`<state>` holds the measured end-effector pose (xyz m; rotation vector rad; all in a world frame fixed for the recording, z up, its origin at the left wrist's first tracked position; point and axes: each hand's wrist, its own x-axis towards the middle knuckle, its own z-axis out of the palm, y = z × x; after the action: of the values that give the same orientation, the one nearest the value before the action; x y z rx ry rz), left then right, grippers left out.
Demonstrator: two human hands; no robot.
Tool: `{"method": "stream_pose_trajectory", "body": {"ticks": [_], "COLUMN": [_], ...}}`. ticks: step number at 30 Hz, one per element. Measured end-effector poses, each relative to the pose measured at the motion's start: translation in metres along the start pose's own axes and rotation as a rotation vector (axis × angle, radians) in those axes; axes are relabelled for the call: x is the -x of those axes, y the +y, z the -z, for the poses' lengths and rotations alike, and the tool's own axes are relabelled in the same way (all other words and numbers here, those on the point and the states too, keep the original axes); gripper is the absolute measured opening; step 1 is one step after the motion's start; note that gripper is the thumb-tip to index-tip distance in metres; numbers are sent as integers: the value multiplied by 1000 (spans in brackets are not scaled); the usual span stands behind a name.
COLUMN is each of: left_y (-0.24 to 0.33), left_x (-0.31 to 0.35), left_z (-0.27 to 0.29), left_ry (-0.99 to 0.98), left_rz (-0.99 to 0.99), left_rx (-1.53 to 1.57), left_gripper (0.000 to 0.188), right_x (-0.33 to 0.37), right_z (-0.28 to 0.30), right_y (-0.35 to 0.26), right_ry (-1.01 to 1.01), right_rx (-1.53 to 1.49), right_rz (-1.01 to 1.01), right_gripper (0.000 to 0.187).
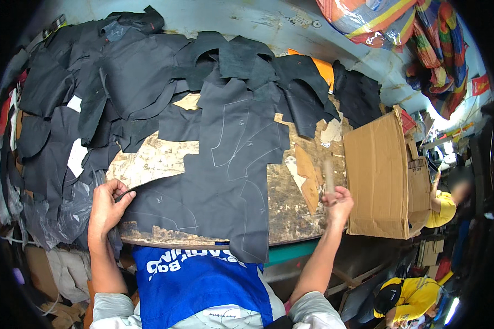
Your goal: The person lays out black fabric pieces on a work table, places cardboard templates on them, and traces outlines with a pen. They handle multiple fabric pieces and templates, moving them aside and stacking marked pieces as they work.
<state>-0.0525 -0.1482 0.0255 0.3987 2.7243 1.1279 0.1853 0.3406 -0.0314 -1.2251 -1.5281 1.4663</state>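
Observation:
A large black leather sheet (219, 203) lies across the worn wooden table (291, 214), with shapes outlined on it in thin pale lines. Its left corner is pinched between the thumb and fingers of my left hand (107, 205), and the edge there is lifted and curled. To the right of the sheet, my right hand (338, 205) is closed round a pale, stick-like tool (329, 175) that points away from me. Motion blurs the tool, so its exact kind cannot be made out. A brown pattern piece (307, 178) rests on the wood just left of that hand.
Black leather pieces (140, 71) are heaped along the back and left. A cardboard box (376, 175) stands at the table's right end. Striped plastic sheeting (439, 49) hangs at upper right. Two people in yellow shirts (411, 299) are off to the right.

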Motion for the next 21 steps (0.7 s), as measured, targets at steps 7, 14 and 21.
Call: {"method": "stream_pose_trajectory", "body": {"ticks": [7,14,21], "left_y": [11,37,19], "left_x": [7,61,71], "left_z": [3,-74,-90], "left_ry": [463,-285,-264], "left_rz": [-239,-696,-803], "left_rx": [-55,-18,-139], "left_gripper": [33,31,34], "right_x": [44,72,29], "right_z": [-16,-28,-1], "right_y": [-12,-19,-35], "right_ry": [44,-84,20], "right_rx": [888,939,180], "right_rz": [504,710,298], "right_gripper": [59,25,18]}}
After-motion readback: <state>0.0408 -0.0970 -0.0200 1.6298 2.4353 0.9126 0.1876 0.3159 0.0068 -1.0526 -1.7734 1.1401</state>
